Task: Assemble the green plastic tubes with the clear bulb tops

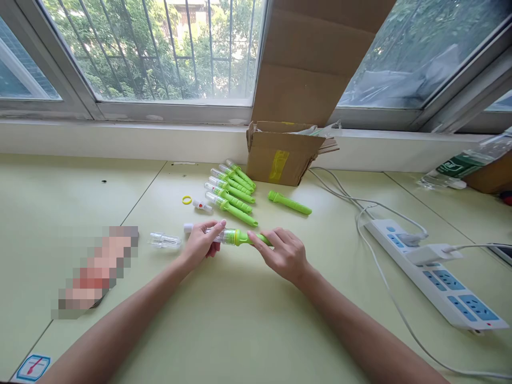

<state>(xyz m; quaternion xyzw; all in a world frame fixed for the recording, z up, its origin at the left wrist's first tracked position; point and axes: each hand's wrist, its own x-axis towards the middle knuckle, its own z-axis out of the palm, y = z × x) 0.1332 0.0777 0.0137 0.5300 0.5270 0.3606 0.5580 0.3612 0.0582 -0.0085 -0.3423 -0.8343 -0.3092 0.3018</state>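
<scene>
A clear plastic tube with a green handle (237,237) lies level between my hands, low over the table. My left hand (203,241) is closed round its clear part, and a white end shows to the left of the fingers. The fingers of my right hand (282,250) grip the green handle on the other side. A yellow ring sits where the clear and green parts meet. Left of my left hand rests a loose clear plastic piece (165,241). Just beyond lie a small white cylinder (202,206) and a yellow ring (186,200).
Several similar green-handled tubes (232,208) lie in a row behind my hands. A separate green handle (290,202) is right of them. Further back stands a cardboard box (280,157). On the right are a power strip (438,282), cables and a plastic bottle (460,164).
</scene>
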